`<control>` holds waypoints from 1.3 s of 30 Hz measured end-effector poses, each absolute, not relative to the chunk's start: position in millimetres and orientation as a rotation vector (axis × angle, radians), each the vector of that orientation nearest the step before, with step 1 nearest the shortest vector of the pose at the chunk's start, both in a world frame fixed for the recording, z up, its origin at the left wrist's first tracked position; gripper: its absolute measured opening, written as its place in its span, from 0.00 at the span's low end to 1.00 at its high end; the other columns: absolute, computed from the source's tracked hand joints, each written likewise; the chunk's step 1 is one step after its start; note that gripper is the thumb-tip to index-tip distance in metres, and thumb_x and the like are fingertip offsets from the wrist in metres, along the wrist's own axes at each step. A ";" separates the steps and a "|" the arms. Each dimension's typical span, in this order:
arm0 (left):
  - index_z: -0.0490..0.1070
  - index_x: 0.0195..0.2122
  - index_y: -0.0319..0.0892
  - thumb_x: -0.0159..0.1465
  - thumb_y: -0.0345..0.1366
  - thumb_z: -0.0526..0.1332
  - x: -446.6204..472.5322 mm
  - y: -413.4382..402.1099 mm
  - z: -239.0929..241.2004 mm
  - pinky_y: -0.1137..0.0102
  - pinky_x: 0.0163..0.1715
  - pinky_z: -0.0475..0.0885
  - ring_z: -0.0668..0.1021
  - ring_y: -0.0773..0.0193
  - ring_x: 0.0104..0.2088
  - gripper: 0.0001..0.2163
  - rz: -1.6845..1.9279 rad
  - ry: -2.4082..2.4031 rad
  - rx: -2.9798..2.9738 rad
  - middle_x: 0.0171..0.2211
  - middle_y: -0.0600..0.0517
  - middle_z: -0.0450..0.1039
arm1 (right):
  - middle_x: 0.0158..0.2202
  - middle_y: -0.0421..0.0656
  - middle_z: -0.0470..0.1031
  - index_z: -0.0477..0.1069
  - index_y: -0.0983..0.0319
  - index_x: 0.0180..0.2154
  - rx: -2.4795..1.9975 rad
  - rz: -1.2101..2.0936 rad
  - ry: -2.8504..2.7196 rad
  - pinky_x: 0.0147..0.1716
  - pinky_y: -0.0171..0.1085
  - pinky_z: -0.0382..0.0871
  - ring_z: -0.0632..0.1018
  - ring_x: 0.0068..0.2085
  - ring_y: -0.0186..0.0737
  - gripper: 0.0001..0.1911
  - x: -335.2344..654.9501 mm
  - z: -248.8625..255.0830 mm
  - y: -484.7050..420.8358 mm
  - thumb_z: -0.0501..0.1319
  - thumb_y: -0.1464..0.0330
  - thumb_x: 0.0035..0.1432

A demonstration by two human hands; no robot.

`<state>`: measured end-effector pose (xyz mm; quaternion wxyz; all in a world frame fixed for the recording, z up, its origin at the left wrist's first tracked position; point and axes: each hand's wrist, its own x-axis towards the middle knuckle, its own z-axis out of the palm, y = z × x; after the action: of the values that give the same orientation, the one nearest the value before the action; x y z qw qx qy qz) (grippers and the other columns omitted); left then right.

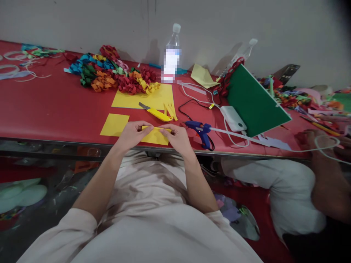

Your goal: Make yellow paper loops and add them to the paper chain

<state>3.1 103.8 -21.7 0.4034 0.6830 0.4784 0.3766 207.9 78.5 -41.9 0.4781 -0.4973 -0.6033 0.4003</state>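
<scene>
Centrally, just left of mid-frame, the yellow paper lies between the two hands, its upper edge, seemingly folded, running left to right. The left hand and right hand pinch opposite ends of that edge, neither nearer. A yellow square lies left of them; the blue glue gun lies right.

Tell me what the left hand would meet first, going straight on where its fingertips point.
Beyond the rectangular yellow paper it holds, the left hand would likely meet the bare right hand, holding the same paper; depth is unclear.
</scene>
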 end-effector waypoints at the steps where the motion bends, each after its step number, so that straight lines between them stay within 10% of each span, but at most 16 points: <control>1: 0.82 0.37 0.39 0.62 0.50 0.66 3.1 103.8 -22.0 0.74 0.22 0.56 0.61 0.72 0.22 0.17 0.956 1.207 1.727 0.23 0.54 0.71 | 0.37 0.44 0.84 0.83 0.62 0.42 -1.222 0.967 -1.489 0.32 0.34 0.71 0.79 0.33 0.37 0.17 207.8 -41.6 78.3 0.67 0.57 0.58; 39: 0.82 0.39 0.40 0.62 0.50 0.66 3.3 103.8 -24.2 0.73 0.24 0.61 0.67 0.69 0.24 0.17 0.930 1.202 1.785 0.30 0.51 0.79 | 0.34 0.43 0.84 0.84 0.63 0.40 -1.277 0.908 -1.518 0.31 0.34 0.68 0.77 0.32 0.37 0.18 204.6 -35.8 77.2 0.66 0.56 0.59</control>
<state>3.3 103.8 -24.2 0.3883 0.7016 0.4725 0.3657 204.6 77.2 -35.8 0.4617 -0.5192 -0.6172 0.3692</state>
